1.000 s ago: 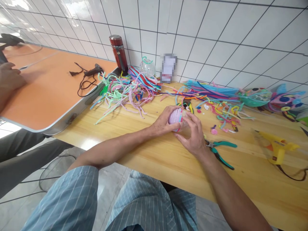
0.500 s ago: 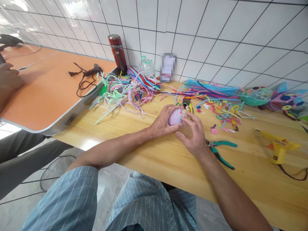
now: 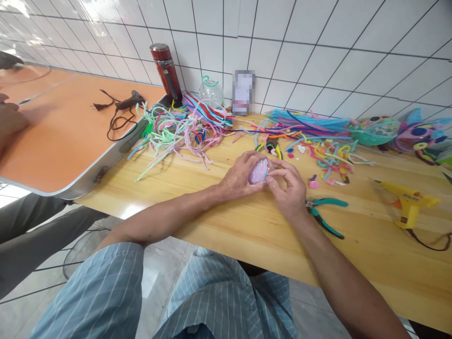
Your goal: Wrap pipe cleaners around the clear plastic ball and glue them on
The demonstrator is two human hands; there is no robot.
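Note:
Just above the wooden table I hold a small clear ball covered with lilac pipe cleaners (image 3: 259, 171), with a pink and blue band along its right edge. My left hand (image 3: 241, 176) is wrapped round its left side. On its right edge rest the fingertips of my right hand (image 3: 287, 186), thumb and forefinger close together at the band; the far side is hidden behind the fingers. Beside my right wrist lie teal-handled pliers (image 3: 328, 216), jaws partly covered by the wrist.
Loose pipe cleaners (image 3: 176, 136) spread at the back left, more bundles (image 3: 310, 123) at the back right. A red thermos (image 3: 166, 73), a clear ball (image 3: 211, 92) and a phone (image 3: 243, 92) stand by the wall. A yellow glue gun (image 3: 409, 205) lies right. Another person's hand (image 3: 10, 120) rests left.
My right hand's fingers have come in from beside the ball and now touch its right edge, thumb and forefinger drawn together. My left hand keeps its hold. The view has shifted slightly.

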